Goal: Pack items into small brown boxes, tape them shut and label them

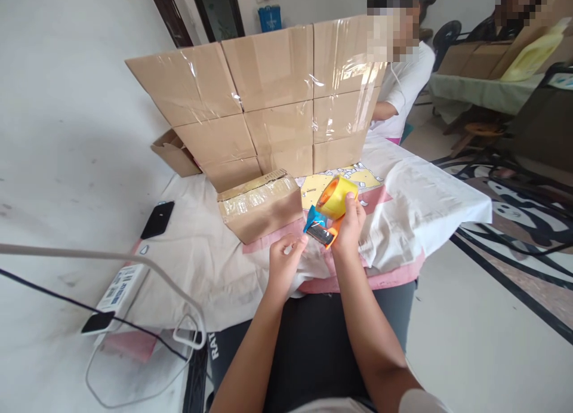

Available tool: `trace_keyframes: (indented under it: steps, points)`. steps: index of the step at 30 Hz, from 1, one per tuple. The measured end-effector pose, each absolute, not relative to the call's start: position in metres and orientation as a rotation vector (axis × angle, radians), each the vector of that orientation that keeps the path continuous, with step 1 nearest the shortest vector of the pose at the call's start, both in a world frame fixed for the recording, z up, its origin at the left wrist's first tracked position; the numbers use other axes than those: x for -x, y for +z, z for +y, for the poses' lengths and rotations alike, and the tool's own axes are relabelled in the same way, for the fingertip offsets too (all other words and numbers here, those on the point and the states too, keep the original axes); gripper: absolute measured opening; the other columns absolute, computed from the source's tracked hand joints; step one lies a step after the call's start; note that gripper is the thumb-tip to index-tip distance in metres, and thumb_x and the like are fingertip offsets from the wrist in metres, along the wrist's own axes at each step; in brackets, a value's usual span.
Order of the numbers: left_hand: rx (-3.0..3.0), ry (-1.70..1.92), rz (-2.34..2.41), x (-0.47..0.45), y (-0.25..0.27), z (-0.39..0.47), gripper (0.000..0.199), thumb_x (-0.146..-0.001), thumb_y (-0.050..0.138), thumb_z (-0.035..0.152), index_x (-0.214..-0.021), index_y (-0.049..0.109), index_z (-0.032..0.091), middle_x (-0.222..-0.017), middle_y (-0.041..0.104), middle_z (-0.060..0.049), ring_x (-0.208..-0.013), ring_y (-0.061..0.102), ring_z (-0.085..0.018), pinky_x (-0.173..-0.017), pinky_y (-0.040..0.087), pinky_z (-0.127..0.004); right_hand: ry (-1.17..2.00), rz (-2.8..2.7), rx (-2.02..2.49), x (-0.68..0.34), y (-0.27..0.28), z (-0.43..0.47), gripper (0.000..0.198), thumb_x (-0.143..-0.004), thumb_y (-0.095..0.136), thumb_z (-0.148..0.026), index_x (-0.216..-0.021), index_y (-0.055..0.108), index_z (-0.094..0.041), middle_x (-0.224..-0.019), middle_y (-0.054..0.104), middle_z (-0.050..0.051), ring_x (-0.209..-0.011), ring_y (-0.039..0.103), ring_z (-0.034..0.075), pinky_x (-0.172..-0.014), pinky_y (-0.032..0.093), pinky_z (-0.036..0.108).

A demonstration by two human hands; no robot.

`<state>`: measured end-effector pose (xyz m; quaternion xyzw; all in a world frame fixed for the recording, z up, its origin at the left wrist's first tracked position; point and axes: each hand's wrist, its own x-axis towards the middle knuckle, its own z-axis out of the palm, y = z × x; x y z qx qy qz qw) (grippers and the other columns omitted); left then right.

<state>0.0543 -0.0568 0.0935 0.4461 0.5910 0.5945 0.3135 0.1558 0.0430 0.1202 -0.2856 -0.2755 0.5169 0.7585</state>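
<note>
My right hand point(350, 227) is wrapped round the orange handle of a tape dispenser point(319, 234) with a blue front part. A roll of yellow packing tape point(340, 196) with an orange core sits on it. My left hand point(285, 261) is closed in a pinch close to the dispenser's front end; whatever lies between its fingertips is too small to make out. Just beyond my hands, a small cardboard box point(273, 213) lies on the cloth-covered table point(179, 276), clear tape along its top edge.
Behind the small box stands a wall of taped cardboard boxes point(277, 70), with an open box point(176, 153) at its left. A black phone point(157, 219) and a power strip point(119, 290) lie left, near hanging cables point(147, 258). A person in a white shirt point(405, 85) is behind, right.
</note>
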Motion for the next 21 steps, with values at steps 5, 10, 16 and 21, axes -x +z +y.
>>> trace_keyframes:
  steps: [5,10,16,21]
  points:
    - [-1.161,1.569,1.585,-0.048,0.095,-0.058,0.051,-0.085,0.072,0.057,-0.054,0.060,0.019,-0.058,0.060,-0.002,-0.062,0.053,-0.015,-0.065,0.040,-0.029,1.138,-0.651,0.603,-0.151,0.123,0.039,0.032,-0.088,0.071,-0.052,-0.086,0.066,-0.020,-0.083,0.073,0.002,-0.079,0.071,0.018,-0.078,0.059,0.031]
    - [-1.075,1.509,1.539,-0.044,0.087,-0.054,0.059,-0.081,0.071,0.070,-0.053,0.061,0.019,-0.055,0.056,-0.002,-0.056,0.048,-0.014,-0.058,0.036,-0.028,1.174,-0.694,0.638,-0.147,0.122,0.038,0.036,-0.087,0.069,-0.057,-0.089,0.064,-0.022,-0.083,0.072,0.003,-0.078,0.072,0.021,-0.072,0.060,0.035]
    - [-1.112,1.507,1.503,-0.046,0.093,-0.060,0.057,-0.078,0.075,0.068,-0.054,0.057,0.019,-0.056,0.051,0.000,-0.058,0.045,-0.013,-0.059,0.035,-0.028,1.194,-0.662,0.699,-0.146,0.123,0.040,0.044,-0.080,0.074,-0.065,-0.084,0.061,-0.023,-0.084,0.072,0.004,-0.076,0.071,0.021,-0.066,0.058,0.034]
    - [-1.171,1.538,1.586,-0.048,0.095,-0.065,0.044,-0.073,0.084,0.051,-0.059,0.058,0.019,-0.060,0.050,0.002,-0.062,0.042,-0.012,-0.060,0.033,-0.027,1.211,-0.630,0.678,-0.144,0.121,0.040,0.043,-0.080,0.074,-0.064,-0.084,0.063,-0.023,-0.082,0.072,0.004,-0.073,0.071,0.022,-0.066,0.059,0.036]
